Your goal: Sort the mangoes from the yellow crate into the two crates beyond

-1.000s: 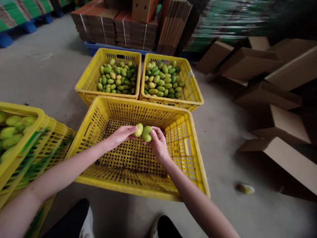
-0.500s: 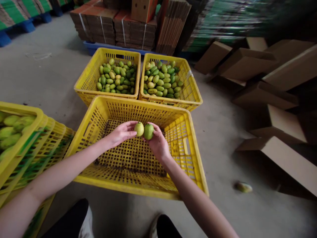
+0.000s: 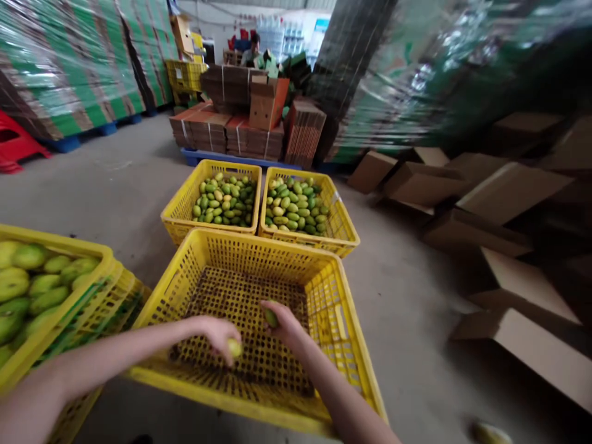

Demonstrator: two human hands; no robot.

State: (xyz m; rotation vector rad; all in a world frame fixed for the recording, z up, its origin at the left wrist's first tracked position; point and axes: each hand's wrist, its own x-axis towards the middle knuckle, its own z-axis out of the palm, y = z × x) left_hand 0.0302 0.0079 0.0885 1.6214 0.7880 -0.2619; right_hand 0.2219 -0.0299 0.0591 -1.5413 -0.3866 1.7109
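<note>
My left hand [image 3: 221, 336] is curled over a yellow-green mango [image 3: 234, 348], above the near part of a yellow plastic crate [image 3: 272, 248]. To its right, my right hand [image 3: 287, 325] grips a green mango [image 3: 271, 318], partly hidden by the fingers. The crate's perforated floor shows beneath both hands. Just beyond stand two more yellow crates holding many green and yellow mangoes: a left crate [image 3: 180, 200] and a right crate [image 3: 345, 229]. At my left, larger green mangoes [image 3: 44, 280] fill the top of a stack of yellow crates [image 3: 104, 262].
Open cardboard boxes [image 3: 522, 333] lie along the right. Bundles of flattened cartons [image 3: 203, 126] sit on a blue pallet [image 3: 198, 158] ahead. Wrapped pallet loads [image 3: 83, 61] rise at both sides, with a red stool [image 3: 18, 143] at far left. A person [image 3: 252, 50] is in the background.
My hands have moved apart; the left went left and nearer to me with its mango. The view has tilted up, showing more of the warehouse.
</note>
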